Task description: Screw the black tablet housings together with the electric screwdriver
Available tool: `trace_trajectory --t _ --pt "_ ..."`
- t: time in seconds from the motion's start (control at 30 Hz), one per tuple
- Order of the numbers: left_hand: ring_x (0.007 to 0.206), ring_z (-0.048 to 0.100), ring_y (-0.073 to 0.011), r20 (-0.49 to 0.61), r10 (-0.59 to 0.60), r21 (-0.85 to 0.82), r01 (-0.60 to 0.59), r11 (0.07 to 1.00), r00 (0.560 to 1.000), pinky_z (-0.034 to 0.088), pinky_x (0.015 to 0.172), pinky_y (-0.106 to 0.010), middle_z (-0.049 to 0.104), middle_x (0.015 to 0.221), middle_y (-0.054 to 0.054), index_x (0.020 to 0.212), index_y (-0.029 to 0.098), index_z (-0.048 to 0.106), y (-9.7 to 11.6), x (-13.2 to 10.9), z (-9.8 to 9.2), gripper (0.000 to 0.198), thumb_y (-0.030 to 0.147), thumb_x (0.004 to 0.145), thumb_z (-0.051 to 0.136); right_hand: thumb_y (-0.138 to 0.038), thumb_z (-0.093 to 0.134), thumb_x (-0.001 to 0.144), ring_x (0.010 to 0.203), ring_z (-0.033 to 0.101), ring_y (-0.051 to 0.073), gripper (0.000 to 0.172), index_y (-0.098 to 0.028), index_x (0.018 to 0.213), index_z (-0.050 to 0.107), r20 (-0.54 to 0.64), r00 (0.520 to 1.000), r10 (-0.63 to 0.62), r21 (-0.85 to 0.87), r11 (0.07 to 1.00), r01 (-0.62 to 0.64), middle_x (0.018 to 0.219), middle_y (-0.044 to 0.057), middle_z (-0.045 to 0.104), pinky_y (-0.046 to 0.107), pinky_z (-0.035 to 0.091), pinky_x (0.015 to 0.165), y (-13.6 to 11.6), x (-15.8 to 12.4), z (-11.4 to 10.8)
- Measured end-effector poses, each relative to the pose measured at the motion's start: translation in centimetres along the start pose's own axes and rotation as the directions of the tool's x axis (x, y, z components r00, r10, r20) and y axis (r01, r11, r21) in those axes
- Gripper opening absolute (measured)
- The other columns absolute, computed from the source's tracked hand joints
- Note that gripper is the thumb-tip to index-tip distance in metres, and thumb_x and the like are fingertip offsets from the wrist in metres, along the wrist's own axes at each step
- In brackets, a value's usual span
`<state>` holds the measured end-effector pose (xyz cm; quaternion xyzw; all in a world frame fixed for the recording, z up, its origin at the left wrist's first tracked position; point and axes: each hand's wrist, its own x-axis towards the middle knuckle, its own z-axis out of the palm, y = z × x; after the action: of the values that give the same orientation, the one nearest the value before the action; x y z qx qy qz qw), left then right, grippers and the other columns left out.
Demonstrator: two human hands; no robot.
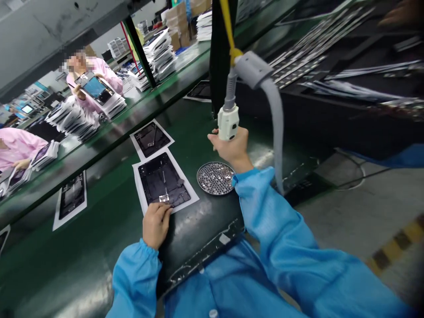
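My right hand (pixel 236 149) is wrapped round a white electric screwdriver (pixel 228 123) that hangs from a yellow strap with a grey cable. Its lower end and tip are hidden by my fingers. A black tablet housing (pixel 154 180) with a small circuit board (pixel 164 198) near its near edge lies on a white sheet (pixel 142 201). At that near edge my left hand (pixel 156 224) has its fingers curled and closed on the housing's corner. Just below my right wrist sits a round metal dish (pixel 215 178) with many small holes or screws; which of these, I cannot tell.
Beyond it lies another housing (pixel 151 138) on paper; more stand along the green bench (pixel 99 247). Two people in pink handle tablets behind a rail (pixel 109 128). A dark rack with metal strips (pixel 304 57) is at right. The grey cable (pixel 278 132) hangs beside my right forearm.
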<state>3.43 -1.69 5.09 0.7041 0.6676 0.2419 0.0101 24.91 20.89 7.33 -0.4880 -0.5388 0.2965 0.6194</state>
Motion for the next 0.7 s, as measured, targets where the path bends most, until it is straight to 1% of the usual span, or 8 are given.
trace_trajectory --t 0.07,0.13,0.27,0.33,0.43,0.53,0.6,0.7 --pt "0.087 0.062 -0.0196 0.082 0.005 0.033 -0.007 0.999 0.997 0.053 0.079 -0.033 0.068 0.093 -0.006 0.097 0.02 0.07 -1.0 -0.3 0.0 0.019 0.026 0.093 0.052 -0.03 0.069 0.063 0.043 0.053 0.015 0.017 -0.018 0.072 0.062 0.078 0.996 0.043 0.12 0.991 -0.052 0.049 -0.002 0.054 0.033 0.046 0.045 -1.2 -1.3 0.3" --pt "0.085 0.061 -0.0196 0.136 0.009 0.054 -0.016 0.998 0.991 0.053 0.077 -0.032 0.067 0.091 -0.006 0.096 0.019 0.07 -1.4 -0.3 0.4 0.019 0.022 0.092 0.052 -0.03 0.07 0.062 0.04 0.051 0.013 0.021 -0.016 0.077 0.064 0.159 0.986 0.046 0.205 0.976 -0.079 0.047 -0.004 0.053 0.031 0.045 0.044 -2.4 -2.7 0.7" --pt "0.085 0.06 -0.0197 0.146 -0.022 0.093 0.008 0.996 0.989 0.052 0.078 -0.032 0.067 0.088 -0.006 0.093 0.018 0.071 -1.0 0.1 1.3 0.02 0.02 0.092 0.051 -0.029 0.07 0.06 0.039 0.05 0.012 0.025 -0.016 0.08 0.065 0.259 0.964 0.062 0.274 0.952 -0.134 0.046 -0.006 0.053 0.029 0.044 0.043 -3.6 -4.7 1.7" --pt "0.088 0.06 -0.0204 0.181 -0.011 0.118 -0.01 0.993 0.983 0.052 0.08 -0.033 0.066 0.09 -0.007 0.096 0.018 0.07 -0.6 0.4 1.1 0.021 0.022 0.093 0.05 -0.027 0.07 0.059 0.039 0.05 0.012 0.024 -0.016 0.079 0.065 0.274 0.959 0.072 0.28 0.948 -0.151 0.045 -0.006 0.053 0.028 0.043 0.043 -3.6 -5.1 2.2" --pt "0.091 0.06 -0.0212 0.294 0.034 0.13 -0.075 0.989 0.955 0.052 0.082 -0.033 0.065 0.095 -0.008 0.104 0.019 0.069 -0.2 0.7 0.4 0.021 0.023 0.089 0.055 -0.026 0.07 0.058 0.038 0.05 0.012 0.023 -0.015 0.077 0.065 0.278 0.957 0.081 0.275 0.948 -0.16 0.044 -0.006 0.053 0.028 0.043 0.042 -3.1 -5.3 2.7" --pt "0.09 0.06 -0.0211 0.38 0.041 0.174 -0.115 0.978 0.924 0.052 0.08 -0.032 0.065 0.092 -0.009 0.099 0.018 0.07 0.2 0.6 0.0 0.022 0.015 0.087 0.052 -0.029 0.071 0.057 0.038 0.05 0.012 0.023 -0.016 0.075 0.065 0.283 0.956 0.084 0.249 0.956 -0.157 0.043 -0.006 0.053 0.028 0.043 0.042 -2.7 -5.3 3.1" --pt "0.089 0.061 -0.021 0.409 0.063 0.177 -0.147 0.973 0.911 0.052 0.077 -0.031 0.065 0.09 -0.009 0.094 0.018 0.07 0.6 0.4 0.2 0.023 0.012 0.087 0.049 -0.029 0.07 0.057 0.037 0.05 0.012 0.023 -0.016 0.075 0.065 0.288 0.954 0.085 0.228 0.961 -0.154 0.043 -0.006 0.053 0.028 0.043 0.041 -2.5 -5.3 3.3" --pt "0.086 0.062 -0.0194 0.396 0.094 0.114 -0.151 0.982 0.913 0.051 0.075 -0.029 0.065 0.089 -0.007 0.093 0.019 0.07 1.1 0.1 0.6 0.022 0.019 0.091 0.049 -0.029 0.07 0.057 0.037 0.05 0.012 0.023 -0.016 0.075 0.065 0.289 0.953 0.094 0.217 0.963 -0.161 0.043 -0.006 0.053 0.028 0.042 0.041 -2.3 -5.3 3.4"
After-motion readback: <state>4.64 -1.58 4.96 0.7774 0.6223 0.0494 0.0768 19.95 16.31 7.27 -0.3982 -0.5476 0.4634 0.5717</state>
